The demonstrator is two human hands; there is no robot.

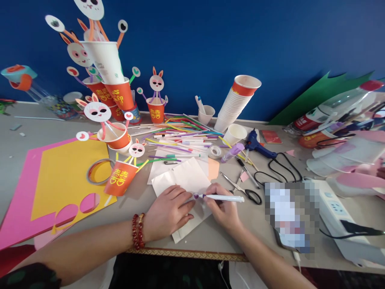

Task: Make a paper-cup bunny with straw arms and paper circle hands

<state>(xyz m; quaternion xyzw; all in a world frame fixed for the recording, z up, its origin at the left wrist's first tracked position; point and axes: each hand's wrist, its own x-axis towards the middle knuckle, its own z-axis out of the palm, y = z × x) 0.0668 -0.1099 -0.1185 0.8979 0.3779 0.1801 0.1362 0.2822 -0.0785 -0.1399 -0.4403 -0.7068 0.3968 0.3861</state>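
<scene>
Blue wall (186,48) behind a very full table (255,212)

From the head camera, the table is packed with craft things. The left hand (168,212), with red beads (137,230) on its wrist, lies over some white paper (192,176), fingers a little apart. Its fingertips are right by a small purple spot (196,196), but I cannot tell if they pinch anything. The right hand (224,206) holds a white pen (228,198), its purple tip just beside the spot.

Lots of stuff sits close by. Scissors (237,187) lie just right of the right hand. Past them are a phone (282,241), blurred over, and a white power strip (333,204). Behind the paper, a messy pile of colored sticks (180,128) takes up the room. A tape roll (219,154), a purple glue stick (233,152) and a blue glue gun (260,146) sit to its right. On the left, a red rabbit cup (122,176) is near the paper, beside a yellow sheet (60,168) on a pink sheet (18,208). More rabbit cups (156,110) stand behind it. A tall stack of cups (236,104) stands near the wall.
</scene>
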